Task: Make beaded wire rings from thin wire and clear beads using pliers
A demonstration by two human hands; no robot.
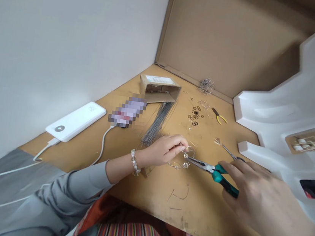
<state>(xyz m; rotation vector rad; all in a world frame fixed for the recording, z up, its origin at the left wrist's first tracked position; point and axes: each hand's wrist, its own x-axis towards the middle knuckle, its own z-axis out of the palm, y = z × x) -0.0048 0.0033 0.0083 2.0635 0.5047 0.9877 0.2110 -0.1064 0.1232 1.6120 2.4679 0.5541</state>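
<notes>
My left hand [171, 149] pinches a thin wire piece strung with clear beads [185, 165], which forms loops near the middle of the table. In my right hand [258, 187] are needle-nose pliers [216, 171] with green and black handles. Their jaws reach the wire beside a bead, close to my left fingertips; whether they grip it is too small to tell. A bundle of straight grey wires [156, 125] lies just behind my left hand. Bent wire offcuts [179, 195] rest on the table in front of the beaded piece.
An open cardboard box [161, 89] stands at the back, with dark rings [195, 115] to its right. Yellow-handled pliers [219, 116] and scissors [229, 151] lie farther right, near white foam [253, 110]. A white power bank [76, 120] is cabled to a phone [128, 111].
</notes>
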